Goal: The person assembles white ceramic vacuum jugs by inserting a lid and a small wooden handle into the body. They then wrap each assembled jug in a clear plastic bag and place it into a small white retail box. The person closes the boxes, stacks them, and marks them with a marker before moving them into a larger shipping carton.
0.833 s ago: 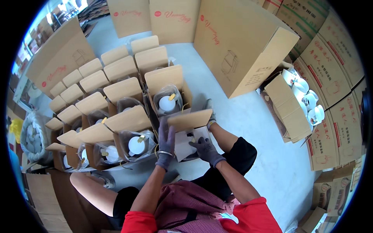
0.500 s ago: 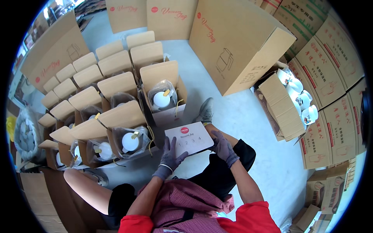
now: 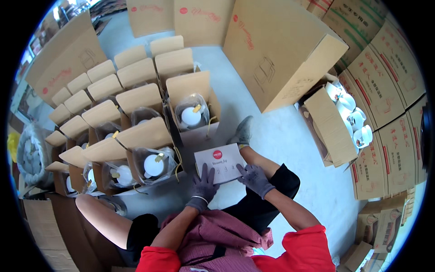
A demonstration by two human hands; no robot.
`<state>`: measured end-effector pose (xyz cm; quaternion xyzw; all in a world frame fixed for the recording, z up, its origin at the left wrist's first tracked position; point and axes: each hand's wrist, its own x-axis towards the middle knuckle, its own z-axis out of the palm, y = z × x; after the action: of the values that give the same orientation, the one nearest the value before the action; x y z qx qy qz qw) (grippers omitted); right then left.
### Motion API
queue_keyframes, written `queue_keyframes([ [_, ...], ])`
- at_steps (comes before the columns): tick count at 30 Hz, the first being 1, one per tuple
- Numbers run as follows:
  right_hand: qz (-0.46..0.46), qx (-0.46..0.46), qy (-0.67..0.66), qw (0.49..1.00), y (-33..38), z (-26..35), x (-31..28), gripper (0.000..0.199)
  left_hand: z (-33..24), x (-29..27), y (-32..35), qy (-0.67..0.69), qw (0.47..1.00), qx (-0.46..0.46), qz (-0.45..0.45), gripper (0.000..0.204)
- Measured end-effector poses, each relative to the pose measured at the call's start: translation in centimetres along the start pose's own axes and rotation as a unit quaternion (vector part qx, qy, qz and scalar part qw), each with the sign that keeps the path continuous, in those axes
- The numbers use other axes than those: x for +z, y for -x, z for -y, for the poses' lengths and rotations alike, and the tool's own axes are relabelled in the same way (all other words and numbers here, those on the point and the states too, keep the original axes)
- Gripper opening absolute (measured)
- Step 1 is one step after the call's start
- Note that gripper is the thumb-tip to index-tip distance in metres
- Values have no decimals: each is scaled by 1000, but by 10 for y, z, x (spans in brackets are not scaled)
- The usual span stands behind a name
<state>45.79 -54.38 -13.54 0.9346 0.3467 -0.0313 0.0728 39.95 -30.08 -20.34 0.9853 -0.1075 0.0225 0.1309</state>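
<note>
In front of my lap is a closed carton (image 3: 217, 159) with a pale top, a red round mark and printed figures. My left hand (image 3: 205, 183), in a grey glove, lies at the top's near left corner with fingers stretched out over it. At the near right corner my right hand (image 3: 256, 178), gloved too, rests with its fingers spread on the top. Just left of the carton stand rows of cartons with raised flaps; a white-lidded jug (image 3: 154, 165) in clear plastic sits in the nearest one. Another such jug (image 3: 190, 116) sits in the open carton beyond.
A large brown carton (image 3: 276, 59) stands beyond on the pale floor. To the right, an open box (image 3: 331, 127) holds several white jug parts beside stacked cartons (image 3: 383, 154). At the far left is a plastic-lined bin (image 3: 32, 154). My shoe (image 3: 243, 131) is beyond the carton.
My right hand has come from the carton's right side onto its near right corner. My left hand has slid back toward me, its fingers still on the top. The view has shifted slightly.
</note>
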Motion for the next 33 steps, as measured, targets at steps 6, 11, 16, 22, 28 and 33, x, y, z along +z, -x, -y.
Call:
queue_keyframes([
  [6,-81,342,-332,875,-53,2,26,76,-10,-48,-3,19,991,-23,128,90],
  [11,-193,359,-304,861,-57,18,81,74,7,-18,6,313,936,-115,-114,87],
  [16,-170,335,-366,851,-71,15,69,68,36,82,-5,587,726,-353,64,84],
  [22,26,387,-480,787,-45,10,43,66,12,-18,38,702,541,-416,201,65],
  [28,-86,183,-297,933,-111,76,-9,72,19,-15,69,681,573,-428,159,63],
  [33,108,123,-88,983,-172,137,-52,88,41,5,80,522,756,-371,133,70],
])
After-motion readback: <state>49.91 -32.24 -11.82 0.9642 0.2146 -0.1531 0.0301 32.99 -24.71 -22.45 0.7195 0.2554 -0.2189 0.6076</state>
